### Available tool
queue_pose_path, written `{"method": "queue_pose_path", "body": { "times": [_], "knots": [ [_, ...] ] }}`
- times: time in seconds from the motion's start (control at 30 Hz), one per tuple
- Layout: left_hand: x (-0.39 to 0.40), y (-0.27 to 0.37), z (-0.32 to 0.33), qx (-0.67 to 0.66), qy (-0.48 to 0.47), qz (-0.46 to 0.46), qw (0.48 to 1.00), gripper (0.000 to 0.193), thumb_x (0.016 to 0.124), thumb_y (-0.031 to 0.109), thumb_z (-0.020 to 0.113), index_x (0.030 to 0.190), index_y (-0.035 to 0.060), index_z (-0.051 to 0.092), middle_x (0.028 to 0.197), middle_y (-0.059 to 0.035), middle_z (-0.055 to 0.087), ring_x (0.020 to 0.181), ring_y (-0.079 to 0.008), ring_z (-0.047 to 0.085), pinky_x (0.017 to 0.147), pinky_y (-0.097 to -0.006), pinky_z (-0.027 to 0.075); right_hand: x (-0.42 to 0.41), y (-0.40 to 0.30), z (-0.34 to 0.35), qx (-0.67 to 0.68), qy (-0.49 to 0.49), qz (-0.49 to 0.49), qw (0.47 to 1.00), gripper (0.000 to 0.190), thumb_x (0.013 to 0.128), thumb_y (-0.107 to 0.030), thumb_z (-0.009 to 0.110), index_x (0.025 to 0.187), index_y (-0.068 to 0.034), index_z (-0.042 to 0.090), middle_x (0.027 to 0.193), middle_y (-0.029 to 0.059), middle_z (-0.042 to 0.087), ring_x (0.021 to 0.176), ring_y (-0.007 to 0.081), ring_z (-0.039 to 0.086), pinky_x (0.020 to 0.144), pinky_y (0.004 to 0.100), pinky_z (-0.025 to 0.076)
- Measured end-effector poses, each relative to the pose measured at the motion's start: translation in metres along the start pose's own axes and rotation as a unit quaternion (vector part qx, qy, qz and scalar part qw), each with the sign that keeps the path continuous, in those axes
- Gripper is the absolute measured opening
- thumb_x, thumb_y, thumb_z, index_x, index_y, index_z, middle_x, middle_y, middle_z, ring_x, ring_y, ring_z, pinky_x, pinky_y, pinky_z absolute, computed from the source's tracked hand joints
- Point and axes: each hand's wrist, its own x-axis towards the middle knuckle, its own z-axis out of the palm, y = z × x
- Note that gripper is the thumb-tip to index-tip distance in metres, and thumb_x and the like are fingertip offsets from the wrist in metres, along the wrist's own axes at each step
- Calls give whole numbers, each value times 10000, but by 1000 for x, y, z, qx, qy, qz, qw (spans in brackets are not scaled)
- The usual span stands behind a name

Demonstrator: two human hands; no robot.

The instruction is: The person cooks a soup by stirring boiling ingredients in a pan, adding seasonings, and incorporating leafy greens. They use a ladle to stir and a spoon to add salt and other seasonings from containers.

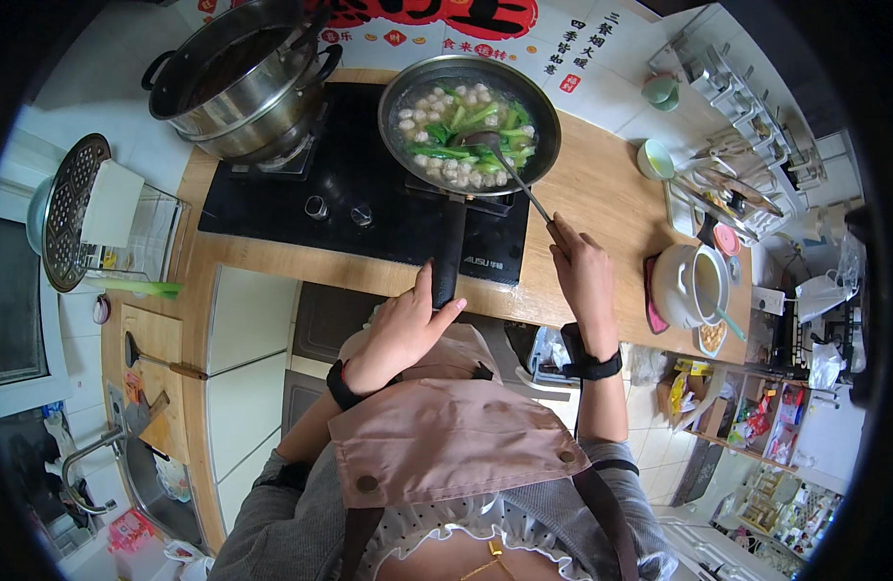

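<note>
My left hand (pixel 406 328) is at the end of the black handle (pixel 448 254) of a frying pan (pixel 386 134), index finger on one side and thumb at its tip. The other fingers are partly hidden. My right hand (pixel 584 272) grips the handle of a ladle (pixel 517 178). The ladle's dark bowl rests among the food in the middle of the pan. Pale meatballs (pixel 453 173) and green leafy vegetables (pixel 482 116) sit in a cloudy broth. The pan stands over the right burner of a black glass gas hob (pixel 272 207).
A steel steamer pot (pixel 236 109) stands on the left burner. Right of the hob, a white lidded-style pot (pixel 675 287) holds a spoon, beside a small bowl of nuts (pixel 712 336). Left are a dish rack (pixel 159 225), a cutting board (pixel 156 327) with utensils, and a sink (pixel 145 479).
</note>
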Motion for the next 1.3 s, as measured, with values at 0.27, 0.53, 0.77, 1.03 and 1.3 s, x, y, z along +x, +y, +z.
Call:
{"method": "queue_pose_path", "body": {
  "times": [0.27,0.53,0.77,1.03,1.3],
  "knots": [
    [-4,-19,-17,-17,10,-21,1000,615,963,477,459,1351,1,430,848,-144,671,819,-361,651,741,-418,512,-18,-14,-13,-30,-33,-4,999,436,819,-120,654,1250,-175,617,822,140,627,735,341,631,631,429,490],
    [-8,-47,-28,-4,11,-51,999,484,959,436,493,1250,52,537,829,-125,682,782,-332,661,678,-401,520,-15,-15,14,-15,-9,42,999,435,835,-129,644,1267,-153,596,873,139,636,758,349,634,657,425,505],
    [-10,-79,-21,88,-65,47,993,413,913,382,565,1176,64,574,832,-145,676,769,-362,655,670,-454,519,-30,-50,18,19,39,90,995,507,806,-154,674,1298,-160,552,923,119,618,769,326,640,668,419,521],
    [-16,-87,33,197,-253,167,932,345,840,230,611,1141,67,570,913,-154,671,866,-360,641,726,-468,512,-173,-23,-22,193,173,238,936,310,788,-39,695,1092,-22,639,951,142,628,899,276,619,787,334,489],
    [-47,17,232,50,-532,78,842,413,922,283,617,1233,18,553,800,-59,666,696,-123,618,606,-281,490,-512,109,104,258,10,583,770,322,812,-237,690,1048,-20,667,850,144,695,755,238,677,714,346,528]
  ]
}}
